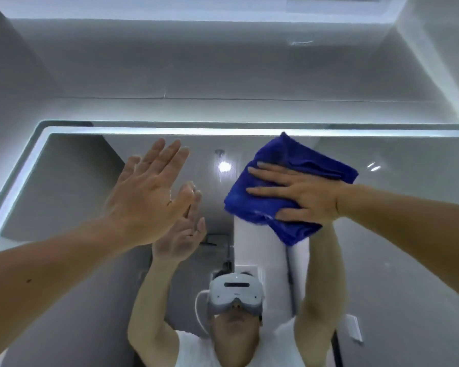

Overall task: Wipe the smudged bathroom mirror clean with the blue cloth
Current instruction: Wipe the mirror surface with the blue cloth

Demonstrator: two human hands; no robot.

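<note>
Fingers [268, 172] of right hand [302, 197]: straight, spread wide, laid flat on cloth [289, 154]; thumb stretched along its lower part; nothing gripped, palm pressing the fabric against the glass. Cloth: deep blue, folded into a thick bunched pad, on mirror [408, 207] in the upper middle, right of centre; top corner reaches the lit strip [170, 131] along the mirror's upper edge; bottom corner hangs free below the hand. Left hand [146, 197]: raised to the left of the cloth, well apart from it, back toward the camera, palm facing the glass; its fingers straight and close together, holding nothing; contact with the glass cannot be told, though its reflection [186, 229] sits just beside it. Forearms: both bare, entering from the lower corners. Mirror: wide, rounded corners, glowing border along top and left sides, seen steeply from below. Reflected in it: person in white headset [236, 292] and white sleeveless top [196, 348], both arms raised; round lamp [224, 166] between the two hands. Wall [223, 62]: pale, glossy, above the mirror, crossed by a thin horizontal seam.
</note>
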